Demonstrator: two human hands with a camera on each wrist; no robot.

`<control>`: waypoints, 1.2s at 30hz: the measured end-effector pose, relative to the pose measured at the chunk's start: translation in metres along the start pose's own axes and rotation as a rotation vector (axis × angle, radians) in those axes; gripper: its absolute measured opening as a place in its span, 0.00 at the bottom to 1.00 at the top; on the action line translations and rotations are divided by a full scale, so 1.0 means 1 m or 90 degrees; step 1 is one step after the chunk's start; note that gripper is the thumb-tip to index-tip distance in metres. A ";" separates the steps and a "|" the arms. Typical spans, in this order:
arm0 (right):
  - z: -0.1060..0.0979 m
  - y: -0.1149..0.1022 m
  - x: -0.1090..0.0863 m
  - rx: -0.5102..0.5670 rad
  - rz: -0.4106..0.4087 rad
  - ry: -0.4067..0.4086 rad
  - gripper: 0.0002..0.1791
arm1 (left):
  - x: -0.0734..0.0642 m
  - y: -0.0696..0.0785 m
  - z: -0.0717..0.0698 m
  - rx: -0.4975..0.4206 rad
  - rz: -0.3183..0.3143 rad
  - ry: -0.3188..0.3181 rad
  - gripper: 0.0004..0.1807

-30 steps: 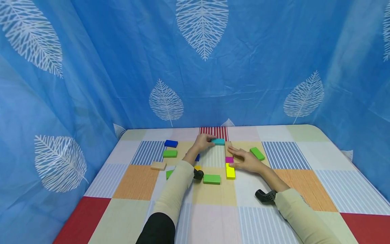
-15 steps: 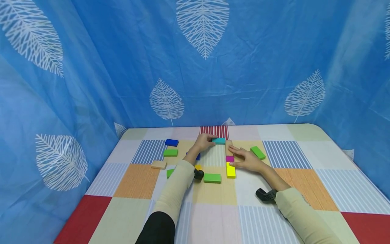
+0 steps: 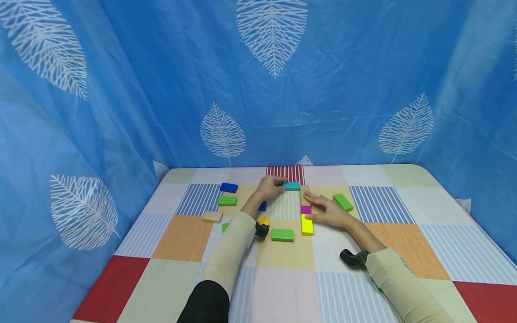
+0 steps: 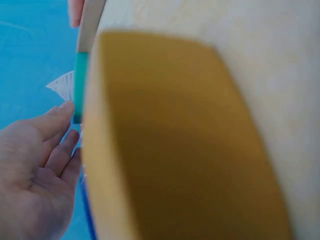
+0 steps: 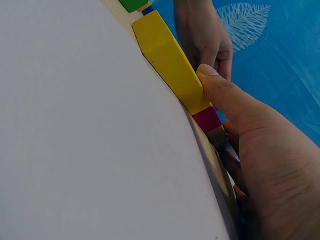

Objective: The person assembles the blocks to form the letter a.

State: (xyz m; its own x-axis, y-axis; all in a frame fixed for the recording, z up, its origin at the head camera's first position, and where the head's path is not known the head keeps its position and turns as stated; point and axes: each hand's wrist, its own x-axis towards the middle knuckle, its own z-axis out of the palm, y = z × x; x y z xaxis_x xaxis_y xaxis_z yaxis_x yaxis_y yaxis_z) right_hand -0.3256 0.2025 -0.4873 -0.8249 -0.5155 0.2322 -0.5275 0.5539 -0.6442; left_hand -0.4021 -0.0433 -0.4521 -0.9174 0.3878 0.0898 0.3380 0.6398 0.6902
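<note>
Plainly, the left hand point(image 3: 268, 188) pinches the left end of a teal block point(image 3: 292, 186), lying flat at the far side of the layout. The right hand point(image 3: 331, 214) is loosely spread, its index finger touching a wooden block point(image 3: 304, 197) and its thumb against a yellow block point(image 3: 307, 228). That wooden block meets the teal block's right end and runs toward the person, followed by a magenta block point(image 3: 306, 209), then the yellow one. Across from them lie a blue block point(image 3: 262, 206) and an orange block point(image 3: 264, 220), with a long green block point(image 3: 282, 235) at the front; together these pieces loosely fence in some pale striped cloth point(image 3: 282, 206). Outside that ring, a slanted green block point(image 3: 343, 202) lies just beyond the right hand, and more loose blocks point(image 3: 227, 201) sit left of the left hand. Everything rests on a patchwork tablecloth point(image 3: 278, 291) before a blue leaf-print curtain point(image 3: 343, 80).
</note>
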 end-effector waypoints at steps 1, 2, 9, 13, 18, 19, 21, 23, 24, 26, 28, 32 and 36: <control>0.000 0.000 0.000 0.001 0.001 0.001 0.40 | -0.002 0.000 -0.003 0.000 0.003 -0.001 0.21; 0.000 0.000 0.000 -0.001 0.001 0.001 0.41 | -0.003 0.000 -0.006 0.000 0.004 -0.001 0.21; 0.001 0.000 0.000 -0.013 0.010 -0.002 0.41 | -0.018 -0.010 -0.037 -0.043 0.018 0.006 0.21; 0.001 -0.001 0.000 -0.007 0.005 0.002 0.41 | -0.028 -0.020 -0.060 -0.059 0.028 0.052 0.19; 0.001 0.000 0.001 -0.008 -0.003 0.007 0.41 | -0.040 -0.044 -0.083 -0.076 0.003 0.124 0.18; 0.001 0.000 0.001 -0.009 -0.001 0.007 0.41 | -0.043 -0.049 -0.086 -0.081 -0.006 0.138 0.18; 0.000 0.001 0.001 -0.012 0.003 0.005 0.41 | -0.050 -0.057 -0.093 -0.083 -0.018 0.160 0.18; 0.000 0.001 0.001 -0.011 0.009 0.006 0.41 | -0.056 -0.066 -0.099 -0.084 -0.029 0.176 0.18; 0.000 0.001 0.001 -0.010 0.013 0.006 0.41 | -0.059 -0.071 -0.102 -0.081 -0.033 0.180 0.18; 0.000 0.000 0.001 -0.008 0.013 0.007 0.41 | -0.064 -0.078 -0.107 -0.076 -0.043 0.180 0.18; 0.000 0.000 0.001 -0.008 0.012 0.006 0.41 | -0.068 -0.086 -0.110 -0.080 -0.061 0.174 0.18; 0.000 -0.002 0.000 -0.005 0.005 0.007 0.41 | -0.075 -0.099 -0.112 -0.060 -0.096 0.154 0.19; 0.000 -0.003 0.000 -0.006 0.000 0.008 0.41 | -0.079 -0.109 -0.113 -0.052 -0.109 0.132 0.21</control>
State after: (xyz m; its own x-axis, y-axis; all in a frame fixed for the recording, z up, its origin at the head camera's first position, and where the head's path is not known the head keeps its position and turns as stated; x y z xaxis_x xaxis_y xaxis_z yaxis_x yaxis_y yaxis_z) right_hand -0.3244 0.2009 -0.4853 -0.8278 -0.5065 0.2413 -0.5289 0.5608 -0.6371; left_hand -0.3902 -0.2186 -0.4536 -0.9861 0.1286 0.1056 0.1633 0.6256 0.7628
